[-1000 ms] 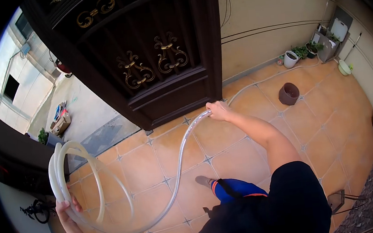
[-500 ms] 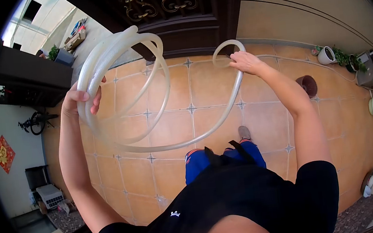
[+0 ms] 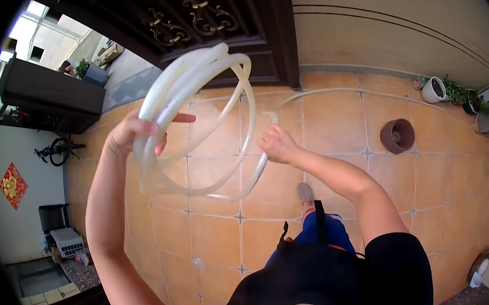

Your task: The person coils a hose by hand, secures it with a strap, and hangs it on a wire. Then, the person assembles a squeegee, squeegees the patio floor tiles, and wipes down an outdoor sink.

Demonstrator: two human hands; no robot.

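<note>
Already, several loops of translucent reinforced hose (image 3: 179, 100) hang gathered at center-left of the frame, where the left hand (image 3: 137, 133) is wrapped around them, one finger reaching out past the coil. From the bottom of the loops a slack span, not yet part of the bundle, curves across to the right hand (image 3: 277, 145), near the middle, which is closed around it; a short blurred piece pokes up beyond the fist. What seems left ungathered is pale tubing (image 3: 363, 89) along the floor tiles (image 3: 336, 120) at upper right, though whether it joins the held hose is unclear.
</note>
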